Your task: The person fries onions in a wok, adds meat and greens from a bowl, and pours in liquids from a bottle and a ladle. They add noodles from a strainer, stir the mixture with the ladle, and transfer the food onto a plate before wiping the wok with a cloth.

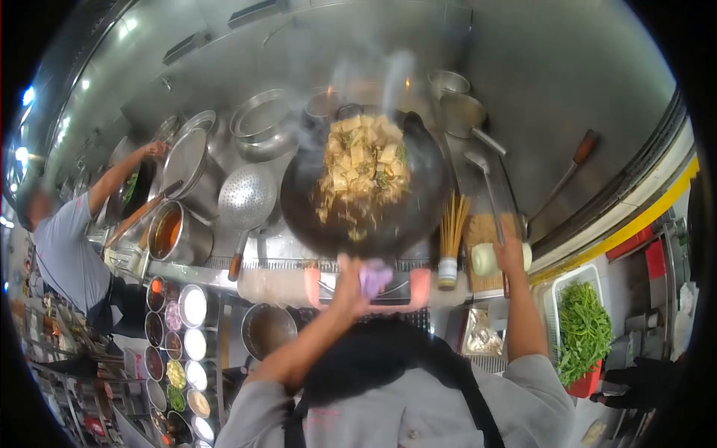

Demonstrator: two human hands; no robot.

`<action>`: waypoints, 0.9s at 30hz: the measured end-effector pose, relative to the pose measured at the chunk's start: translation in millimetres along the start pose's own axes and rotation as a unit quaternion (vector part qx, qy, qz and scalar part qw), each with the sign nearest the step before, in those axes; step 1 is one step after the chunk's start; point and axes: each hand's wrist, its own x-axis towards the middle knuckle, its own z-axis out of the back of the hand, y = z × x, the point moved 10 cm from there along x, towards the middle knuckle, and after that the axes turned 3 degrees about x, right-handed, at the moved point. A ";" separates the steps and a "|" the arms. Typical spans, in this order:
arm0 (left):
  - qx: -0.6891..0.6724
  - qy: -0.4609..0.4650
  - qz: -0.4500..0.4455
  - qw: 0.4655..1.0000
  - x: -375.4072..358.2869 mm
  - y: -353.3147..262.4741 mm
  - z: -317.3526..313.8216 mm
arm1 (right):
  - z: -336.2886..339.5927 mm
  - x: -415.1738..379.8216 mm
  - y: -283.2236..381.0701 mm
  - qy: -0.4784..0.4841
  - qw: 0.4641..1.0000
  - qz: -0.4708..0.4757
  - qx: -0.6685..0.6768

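A dark wok (306, 201) sits in the middle of the range, full of steaming tofu cubes (362, 160) with bits of green and shredded pieces. At its near edge my left hand (347, 284) is closed on a purple cloth (376, 278); whatever lies under the cloth is hidden. To the right, my right hand (510, 255) wraps around the long handle of a metal ladle (478, 160), whose bowl points away beside the wok. Close to that hand are a pale round object (485, 259) on a wooden board (482, 231) and a bundle of thin sticks (452, 228).
A perforated strainer (247, 198) and a pot of reddish liquid (168, 233) stand on the left. Seasoning bowls (194, 306) line the lower left. Leafy greens (584, 328) fill a basket at right. Another person (71, 239) works at far left.
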 end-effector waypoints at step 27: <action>-0.039 0.002 -0.021 0.999 131.6 -29.9 6.4 | -0.8 -0.3 -2.5 -0.013 1.000 -0.013 0.014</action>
